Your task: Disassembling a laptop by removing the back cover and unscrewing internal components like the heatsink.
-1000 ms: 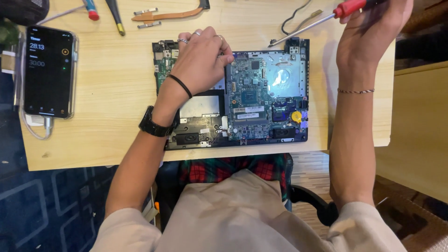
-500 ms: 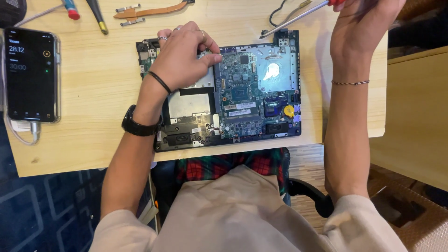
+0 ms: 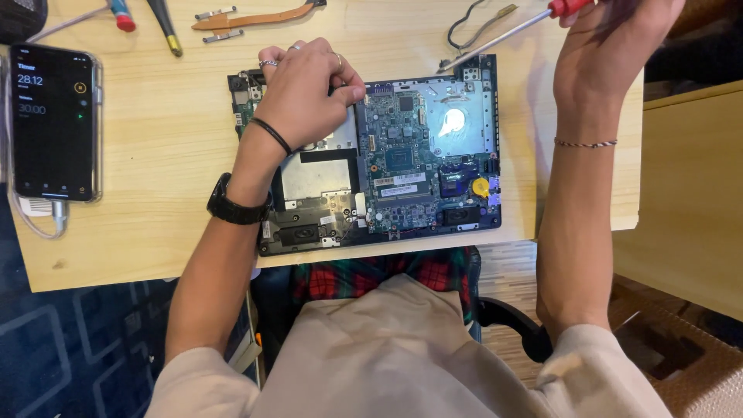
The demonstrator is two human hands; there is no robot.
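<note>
An opened laptop base (image 3: pixel 464 220) lies on the wooden table (image 3: pixel 162 178), its green circuit board (image 3: pixel 402 166) bare. My left hand (image 3: pixel 306 97) rests curled on the base's upper left part, fingertips touching the board's edge. Whether it pinches anything I cannot tell. My right hand (image 3: pixel 619 35) is raised at the top right and grips a red-handled screwdriver (image 3: pixel 503 35). The long shaft slants down-left, with its tip near the base's upper right corner.
A black phone (image 3: pixel 53 124) with a lit screen lies at the left, its cable hanging off the table edge. Other tools (image 3: pixel 166 31), a copper heat pipe (image 3: pixel 251 17) and a loose black cable (image 3: pixel 464 27) lie along the far edge. A second wooden surface (image 3: pixel 689 201) stands to the right.
The view has shifted a little between frames. My left hand stays on the laptop base and my right hand keeps the screwdriver raised.
</note>
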